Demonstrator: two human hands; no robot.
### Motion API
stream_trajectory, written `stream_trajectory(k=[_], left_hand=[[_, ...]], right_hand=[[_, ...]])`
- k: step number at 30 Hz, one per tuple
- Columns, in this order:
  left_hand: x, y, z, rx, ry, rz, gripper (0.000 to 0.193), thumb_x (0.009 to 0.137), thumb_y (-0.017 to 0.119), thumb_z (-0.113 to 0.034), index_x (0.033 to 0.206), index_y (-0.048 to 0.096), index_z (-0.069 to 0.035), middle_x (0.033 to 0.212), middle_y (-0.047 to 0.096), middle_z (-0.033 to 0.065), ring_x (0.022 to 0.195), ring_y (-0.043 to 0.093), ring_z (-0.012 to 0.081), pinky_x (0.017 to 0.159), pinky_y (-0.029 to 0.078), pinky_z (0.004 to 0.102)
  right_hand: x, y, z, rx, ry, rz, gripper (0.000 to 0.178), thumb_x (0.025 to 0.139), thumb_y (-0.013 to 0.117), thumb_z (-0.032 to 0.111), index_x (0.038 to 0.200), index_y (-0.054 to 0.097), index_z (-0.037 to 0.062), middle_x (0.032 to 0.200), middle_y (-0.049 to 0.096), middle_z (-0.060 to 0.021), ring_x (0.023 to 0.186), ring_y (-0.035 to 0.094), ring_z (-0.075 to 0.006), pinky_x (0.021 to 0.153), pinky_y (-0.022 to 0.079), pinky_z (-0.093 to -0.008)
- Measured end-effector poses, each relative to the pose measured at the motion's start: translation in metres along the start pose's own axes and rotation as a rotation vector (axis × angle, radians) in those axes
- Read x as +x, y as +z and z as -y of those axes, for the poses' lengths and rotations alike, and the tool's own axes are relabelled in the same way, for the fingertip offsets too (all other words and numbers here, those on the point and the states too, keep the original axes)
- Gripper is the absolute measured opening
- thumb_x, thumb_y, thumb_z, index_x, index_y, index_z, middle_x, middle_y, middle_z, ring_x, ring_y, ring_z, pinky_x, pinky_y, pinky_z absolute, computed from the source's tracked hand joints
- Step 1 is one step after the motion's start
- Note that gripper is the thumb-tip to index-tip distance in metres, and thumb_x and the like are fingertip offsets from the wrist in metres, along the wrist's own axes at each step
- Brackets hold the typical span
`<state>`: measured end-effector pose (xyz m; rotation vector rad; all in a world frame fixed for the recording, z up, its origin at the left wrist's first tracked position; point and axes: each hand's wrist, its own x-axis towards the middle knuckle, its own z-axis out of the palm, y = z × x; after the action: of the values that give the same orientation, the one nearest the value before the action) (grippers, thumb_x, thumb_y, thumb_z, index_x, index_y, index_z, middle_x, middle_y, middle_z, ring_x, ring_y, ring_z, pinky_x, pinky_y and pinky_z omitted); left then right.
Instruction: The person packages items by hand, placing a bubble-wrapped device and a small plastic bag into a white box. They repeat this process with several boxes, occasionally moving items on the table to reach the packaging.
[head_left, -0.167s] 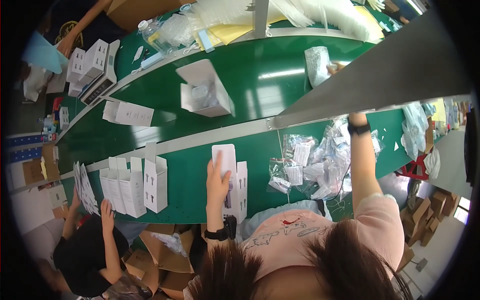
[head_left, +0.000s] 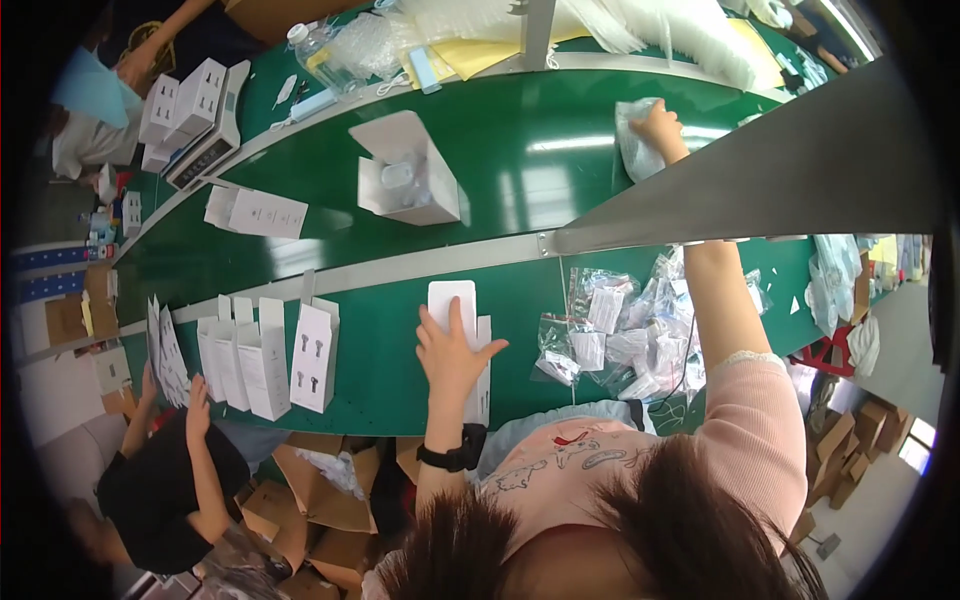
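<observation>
A white carton (head_left: 453, 295) was on the green counter (head_left: 380, 370) beneath my left hand (head_left: 452, 360), its smooth end round-cornered. The fingers of that hand were spread apart, thumb out. My right hand (head_left: 658, 132) was against a crinkly bubble-wrap pouch (head_left: 629, 158); I couldn't tell whether those fingers were clamped on it. Bare green ran between the carton and a printed box (head_left: 314, 355) on its left. Glossy clear bags (head_left: 630, 345) heaped up to its right, a flat metal rail (head_left: 490, 254) edged the far side, and a grey beam (head_left: 780, 150) slanted near my right hand.
</observation>
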<state>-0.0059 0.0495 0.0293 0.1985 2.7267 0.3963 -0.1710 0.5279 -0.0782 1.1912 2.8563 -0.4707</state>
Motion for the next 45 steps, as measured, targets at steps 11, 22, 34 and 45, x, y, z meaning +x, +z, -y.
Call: stream_trajectory(k=[11, 22, 34, 45], left_hand=[[0.017, -0.011, 0.023, -0.202, 0.616, -0.112, 0.071, 0.065, 0.07, -0.026, 0.128, 0.04, -0.012, 0.135, 0.027, 0.0203, 0.116, 0.034, 0.0338, 0.091, 0.03, 0.0421], [0.009, 0.006, 0.01, 0.105, 0.461, -0.023, 0.065, 0.063, 0.07, -0.016, 0.122, 0.043, -0.012, 0.131, 0.033, 0.0187, 0.107, 0.045, 0.0337, 0.083, 0.038, 0.0444], [-0.042, -0.028, -0.031, -0.612, 0.611, -0.381, 0.06, 0.059, 0.076, -0.012, 0.102, 0.035, -0.005, 0.116, 0.04, 0.0262, 0.101, 0.048, 0.0402, 0.08, 0.043, 0.0437], [-0.044, 0.002, -0.028, -0.946, 0.642, -0.408, 0.068, 0.058, 0.079, -0.009, 0.098, 0.025, -0.009, 0.115, 0.04, 0.0249, 0.103, 0.047, 0.0354, 0.085, 0.04, 0.0406]], right_hand=[[-0.171, -0.063, -0.042, 0.758, -0.031, 0.261, 0.05, 0.076, 0.058, 0.015, 0.121, 0.038, 0.0053, 0.098, 0.055, -0.0104, 0.083, 0.057, -0.0206, 0.072, 0.047, -0.0321], [-0.328, -0.105, -0.026, 1.81, 0.546, 0.492, 0.038, 0.076, 0.056, 0.01, 0.112, 0.045, 0.0072, 0.098, 0.055, -0.0071, 0.079, 0.058, -0.018, 0.064, 0.05, -0.0309], [-0.372, -0.107, 0.133, 1.829, -0.252, -0.326, 0.044, 0.076, 0.06, 0.009, 0.115, 0.04, 0.0059, 0.109, 0.046, -0.0073, 0.099, 0.047, -0.0191, 0.086, 0.04, -0.0319], [-0.358, -0.118, 0.098, 0.741, -1.113, -0.073, 0.049, 0.065, 0.068, 0.006, 0.111, 0.052, 0.0085, 0.119, 0.042, -0.0123, 0.114, 0.04, -0.0331, 0.092, 0.035, -0.0413]])
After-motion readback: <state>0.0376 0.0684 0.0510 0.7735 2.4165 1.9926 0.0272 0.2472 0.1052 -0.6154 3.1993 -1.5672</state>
